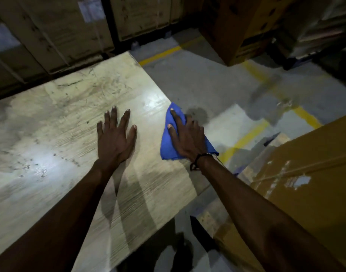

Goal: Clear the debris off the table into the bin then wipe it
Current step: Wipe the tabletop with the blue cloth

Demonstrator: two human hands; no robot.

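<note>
The blue cloth [169, 142] lies crumpled at the right edge of the table [56, 134], part of it on the tabletop and part hanging out past the edge over the floor. The right hand [184, 137] lies on top of it, palm down, with the forefinger and thumb stretched forward across the fabric; the other fingers bend over the cloth's outer side at the table's edge, and whether they clench the fabric or only press it cannot be told. The cloth spreads out from under the palm toward the far side and toward the wrist, where a corner shows beside a dark bracelet [199, 160].

Just beside it, further in from the edge, the left hand [116, 137] rests flat on the bare tabletop with all fingers spread and straight, grasping nothing and apart from the cloth.

The tabletop is pale, wood-grained, scuffed and stained, with small dark specks [31, 163] toward its left side. Beyond the right edge lies a grey concrete floor [207, 79] with yellow lines [244, 140]. Cardboard boxes [56, 30] stand along the table's far edge, and a large brown carton [305, 173] stands at the right.
</note>
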